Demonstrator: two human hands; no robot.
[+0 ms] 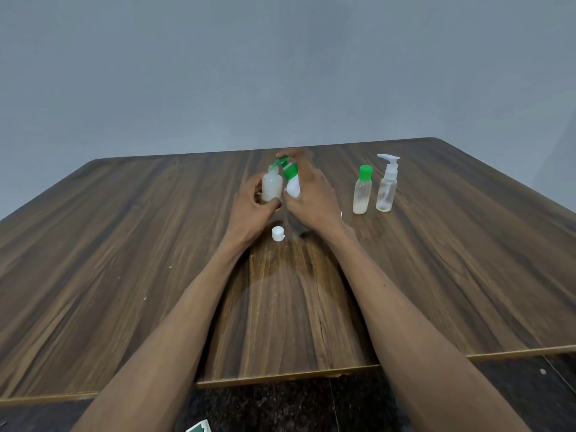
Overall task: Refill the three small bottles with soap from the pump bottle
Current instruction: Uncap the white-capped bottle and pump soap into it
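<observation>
A: While the left hand (249,204) curls round the frosted small bottle (271,187) and holds it upright on the table (124,244), what is the right hand (307,194) doing?

B: It grips a white bottle with a green flip cap (292,182), tilted so that its open cap leans over the neck of the frosted one. The two bottles stand side by side, touching or nearly so, between the hands.

A: What is inside the frosted bottle?

B: It looks cloudy white nearly to the shoulder, though whether that is soap or the plastic itself, I cannot tell. Its neck is uncapped.

A: And its cap?

B: A white cap (277,234) lies on the table just nearer the person than the left hand, between the two wrists.

A: What stands beyond the right hand?

B: Off to its right side, well apart from it, a clear small bottle with a green cap (362,190) stands upright with a pale layer of liquid at the bottom. Just beside that, farther from the hand, stands the clear pump bottle (387,183) with a white pump head; it looks almost empty, with at most a little clear liquid low down.

A: Anything flowing?

B: I cannot tell; the meeting of cap and neck is too small to read.
</observation>
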